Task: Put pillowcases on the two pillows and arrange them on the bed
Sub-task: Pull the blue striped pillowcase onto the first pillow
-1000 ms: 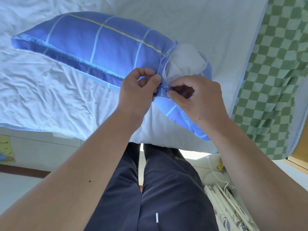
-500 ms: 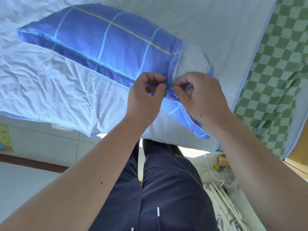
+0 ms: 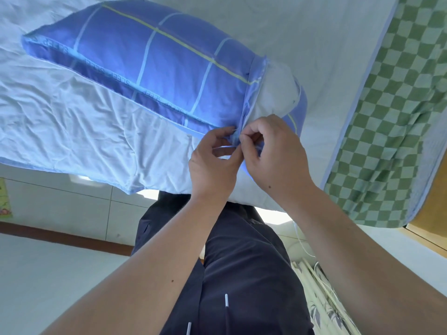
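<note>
1. Bed: covered by a pale, wrinkled sheet that fills the upper part of the view; its near edge runs just in front of the person's legs.
2. Blanket: green-and-white checked, lying along the right side of the bed and hanging over its edge.
3. Pillow: lies slantwise on the sheet, near the bed's front edge. Only its white right end shows, bulging out of the open cover.
4. Pillowcase: blue with pale grid lines and one yellow stripe; a darker border band carries printed lettering. It covers nearly the whole pillow, and its open end gapes at the right.
5. Left hand: grip pinching the lower hem of the pillowcase opening between thumb and fingers.
6. Right hand: fingers curled, pinching the same hem just beside the left hand; the two touch.
</note>
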